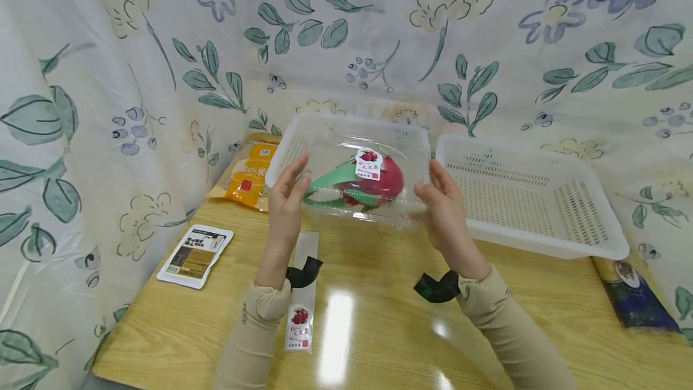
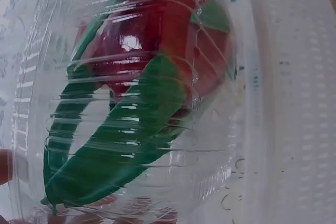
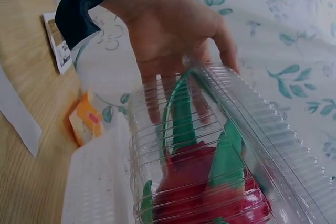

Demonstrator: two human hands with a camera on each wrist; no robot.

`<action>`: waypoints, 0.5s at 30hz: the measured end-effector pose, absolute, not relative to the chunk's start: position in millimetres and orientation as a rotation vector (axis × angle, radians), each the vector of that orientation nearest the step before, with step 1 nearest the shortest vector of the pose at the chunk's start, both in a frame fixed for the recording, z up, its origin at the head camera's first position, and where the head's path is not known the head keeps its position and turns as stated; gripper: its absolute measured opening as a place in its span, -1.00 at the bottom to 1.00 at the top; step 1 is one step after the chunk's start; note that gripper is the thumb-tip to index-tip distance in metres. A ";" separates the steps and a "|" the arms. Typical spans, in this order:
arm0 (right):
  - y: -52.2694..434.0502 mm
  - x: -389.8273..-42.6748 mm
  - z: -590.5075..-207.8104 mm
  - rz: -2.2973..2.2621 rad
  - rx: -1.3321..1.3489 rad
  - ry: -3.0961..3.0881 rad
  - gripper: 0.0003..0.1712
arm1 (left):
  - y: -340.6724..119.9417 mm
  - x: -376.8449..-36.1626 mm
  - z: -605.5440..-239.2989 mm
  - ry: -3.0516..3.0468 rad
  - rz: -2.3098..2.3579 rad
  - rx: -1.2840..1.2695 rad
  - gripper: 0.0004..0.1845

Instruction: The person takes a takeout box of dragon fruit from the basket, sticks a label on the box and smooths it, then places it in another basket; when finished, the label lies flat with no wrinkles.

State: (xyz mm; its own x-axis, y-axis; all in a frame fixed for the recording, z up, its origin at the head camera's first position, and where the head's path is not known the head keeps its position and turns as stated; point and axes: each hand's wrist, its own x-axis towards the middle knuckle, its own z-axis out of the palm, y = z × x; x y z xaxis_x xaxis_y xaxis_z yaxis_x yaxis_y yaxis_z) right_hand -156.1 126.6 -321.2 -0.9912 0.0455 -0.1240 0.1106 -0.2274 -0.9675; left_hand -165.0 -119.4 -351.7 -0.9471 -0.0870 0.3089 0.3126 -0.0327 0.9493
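A clear plastic clamshell box (image 1: 400,206) is held up above the wooden table (image 1: 379,330) between both hands. Inside lies a red dragon fruit (image 1: 387,182) with green scales and a white label (image 1: 369,164) on top. My left hand (image 1: 295,182) grips the box's left end, thumb in front and fingers behind. My right hand (image 1: 433,188) grips its right end. The right wrist view shows the left hand (image 3: 178,40) behind the ribbed box (image 3: 262,129). In the left wrist view the fruit (image 2: 157,30) fills the frame through the plastic.
A white slotted basket (image 1: 346,122) stands just behind the box and a second one (image 1: 530,197) to its right. An orange packet (image 1: 249,179), a black-and-white packet (image 1: 196,256), a clear strip with a fruit sticker (image 1: 301,318) and a dark blue packet (image 1: 633,294) lie on the table. Floral cloth surrounds it.
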 end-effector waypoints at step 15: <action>120.1 -199.6 -323.5 -2.407 0.267 2.050 -0.23 | -107.5 -185.0 -386.1 -2.168 -1.537 0.121 -0.27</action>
State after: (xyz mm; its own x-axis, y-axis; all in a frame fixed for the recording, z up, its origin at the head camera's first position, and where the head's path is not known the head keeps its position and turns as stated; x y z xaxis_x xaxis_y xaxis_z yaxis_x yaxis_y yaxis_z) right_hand -199.6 120.1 -323.5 -0.9853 0.1327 -0.1075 0.0850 -0.1652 -0.9826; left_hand -185.0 -107.5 -386.1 -0.8824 -0.3376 0.3276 0.1974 0.3665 0.9093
